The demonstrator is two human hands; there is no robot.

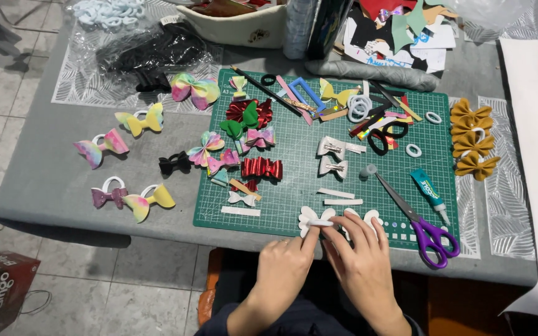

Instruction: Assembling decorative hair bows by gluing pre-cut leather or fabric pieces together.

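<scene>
Your left hand point(283, 264) and right hand point(361, 261) meet at the near edge of the green cutting mat point(294, 155). Both pinch a white bow piece point(314, 219) that lies on the mat: the left fingertips close on its middle strip, and the right fingertips press the same strip from the other side. Under your right fingers a second white bow shape point(368, 218) shows only in part.

Just beyond the grip lie two white strips point(340, 197). To the right of the grip rest purple-handled scissors point(420, 221), blades pointing away from you, and past them a small glue tube point(429, 191). To the left of the grip lies another white strip point(240, 211).

Farther from the grip sit two silver-white bows point(332, 155), a red metallic bow point(261, 167) and a green bow point(239, 124). Well off to the right stand mustard bows point(472, 138); well off to the left, pastel rainbow bows point(138, 121) lie on the grey table point(45, 180).
</scene>
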